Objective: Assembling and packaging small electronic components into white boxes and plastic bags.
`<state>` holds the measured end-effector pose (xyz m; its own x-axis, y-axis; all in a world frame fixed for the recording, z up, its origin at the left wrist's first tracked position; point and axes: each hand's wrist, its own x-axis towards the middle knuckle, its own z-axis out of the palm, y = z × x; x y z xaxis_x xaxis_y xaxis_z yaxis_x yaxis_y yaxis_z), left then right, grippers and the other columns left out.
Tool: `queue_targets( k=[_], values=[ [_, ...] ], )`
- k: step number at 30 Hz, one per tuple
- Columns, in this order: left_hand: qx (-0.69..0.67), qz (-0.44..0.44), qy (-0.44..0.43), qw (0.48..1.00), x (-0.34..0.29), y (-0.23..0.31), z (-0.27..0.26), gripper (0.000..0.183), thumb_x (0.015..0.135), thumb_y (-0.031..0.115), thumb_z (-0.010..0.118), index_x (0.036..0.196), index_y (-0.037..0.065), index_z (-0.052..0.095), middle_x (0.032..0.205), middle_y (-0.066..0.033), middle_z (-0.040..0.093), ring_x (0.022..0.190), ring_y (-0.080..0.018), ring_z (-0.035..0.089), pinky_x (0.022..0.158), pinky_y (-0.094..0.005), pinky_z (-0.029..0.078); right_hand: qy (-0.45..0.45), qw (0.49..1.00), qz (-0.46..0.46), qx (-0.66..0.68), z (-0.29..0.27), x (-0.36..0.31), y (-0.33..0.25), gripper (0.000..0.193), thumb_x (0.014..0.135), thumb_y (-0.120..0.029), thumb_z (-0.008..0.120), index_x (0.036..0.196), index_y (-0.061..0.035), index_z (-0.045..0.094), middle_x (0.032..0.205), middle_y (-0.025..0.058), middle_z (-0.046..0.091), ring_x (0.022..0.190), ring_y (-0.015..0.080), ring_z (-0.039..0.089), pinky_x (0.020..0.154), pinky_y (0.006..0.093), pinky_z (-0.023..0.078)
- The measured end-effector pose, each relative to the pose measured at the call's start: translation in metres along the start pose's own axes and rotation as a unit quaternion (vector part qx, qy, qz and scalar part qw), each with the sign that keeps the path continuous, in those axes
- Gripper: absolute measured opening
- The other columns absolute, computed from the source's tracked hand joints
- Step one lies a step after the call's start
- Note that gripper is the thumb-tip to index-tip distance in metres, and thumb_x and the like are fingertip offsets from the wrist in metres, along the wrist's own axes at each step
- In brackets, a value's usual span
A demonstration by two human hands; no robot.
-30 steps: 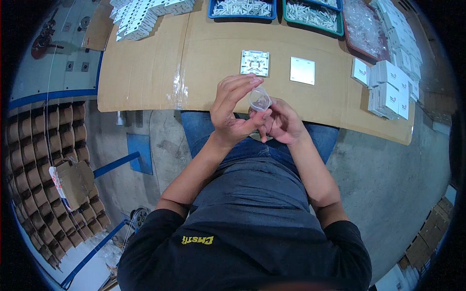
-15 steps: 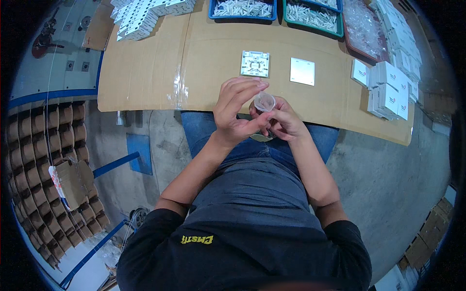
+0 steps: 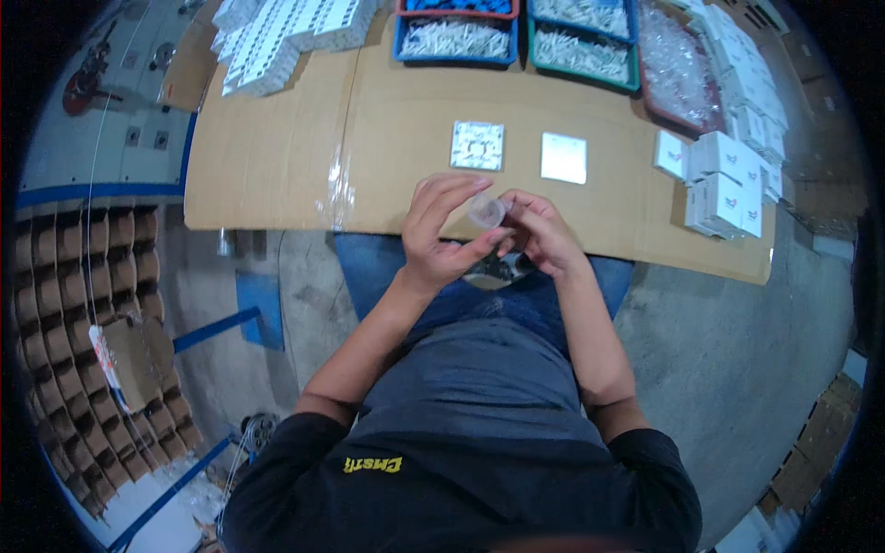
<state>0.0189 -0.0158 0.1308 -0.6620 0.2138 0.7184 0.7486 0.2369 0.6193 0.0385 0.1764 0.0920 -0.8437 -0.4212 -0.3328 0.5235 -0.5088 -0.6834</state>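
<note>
Cardboard (image 3: 396, 120), cup (image 3: 486, 211) in right hand (image 3: 547, 234)

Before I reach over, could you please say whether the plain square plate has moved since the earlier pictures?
No, the plain square plate keeps its place on the cardboard sheet; the view itself shifted.

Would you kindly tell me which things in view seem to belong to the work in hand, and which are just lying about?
Likely part of the work:
clear plastic cup, in the right hand; left hand curved beside it
perhaps frame-like square plate and plain square plate, nearest the hands

Seemingly just lying about:
cardboard dividers, at left
brown cardboard box, also left
</note>
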Motion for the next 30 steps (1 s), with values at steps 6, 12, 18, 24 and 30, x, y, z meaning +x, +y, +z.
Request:
queue_targets(
  k=[6,12,18,24,30],
  values=[
    [0.004,-0.177,0.003,0.984,-0.033,-0.059,0.006,0.037,0.083,0.019,0.078,0.114,0.002,0.069,0.101,-0.0115,0.071,0.093,-0.0263,0.065,0.087,-0.0366,0.050,0.151,0.967,-0.048,-0.200,-0.049,0.027,-0.038,0.020,0.102,-0.021,0.058,0.107,-0.0031,0.065,0.105,0.0083,0.071,0.088,0.0132,0.068,0.070,0.0269,0.057],
    [-0.006,-0.330,0.028,0.944,-0.048,-0.119,0.018,0.027,0.087,0.011,0.074,0.113,0.005,0.070,0.094,-0.0081,0.069,0.082,-0.0176,0.063,0.077,-0.0319,0.051,0.266,0.892,-0.205,-0.302,-0.135,0.088,-0.120,0.020,0.099,-0.015,0.060,0.111,0.0000,0.065,0.099,0.0083,0.072,0.087,0.0136,0.069,0.071,0.0273,0.055],
    [-0.001,-0.349,0.051,0.936,-0.045,-0.120,0.025,0.024,0.086,0.011,0.075,0.108,0.004,0.070,0.090,-0.0070,0.068,0.079,-0.0165,0.062,0.073,-0.0306,0.051,0.308,0.717,-0.288,-0.555,-0.178,0.153,-0.211,0.017,0.095,-0.010,0.062,0.108,-0.0001,0.068,0.095,0.0135,0.073,0.089,0.0202,0.071,0.074,0.0326,0.054],
    [0.040,-0.338,0.035,0.940,-0.052,-0.130,0.026,0.025,0.083,0.014,0.077,0.106,0.005,0.070,0.088,-0.0069,0.068,0.081,-0.0201,0.063,0.075,-0.0331,0.051,0.190,0.568,-0.239,-0.765,-0.178,0.215,-0.258,0.022,0.090,-0.007,0.052,0.099,-0.0005,0.071,0.099,0.0240,0.070,0.096,0.0420,0.065,0.087,0.0485,0.051],
    [0.081,-0.325,0.021,0.942,-0.051,-0.129,0.025,0.025,0.081,0.014,0.079,0.103,0.006,0.070,0.086,-0.0066,0.067,0.079,-0.0210,0.062,0.074,-0.0344,0.050,0.159,0.551,-0.206,-0.793,-0.187,0.242,-0.296,0.023,0.090,-0.011,0.051,0.098,-0.0028,0.071,0.098,0.0233,0.070,0.097,0.0420,0.066,0.088,0.0485,0.051]
  ],
)
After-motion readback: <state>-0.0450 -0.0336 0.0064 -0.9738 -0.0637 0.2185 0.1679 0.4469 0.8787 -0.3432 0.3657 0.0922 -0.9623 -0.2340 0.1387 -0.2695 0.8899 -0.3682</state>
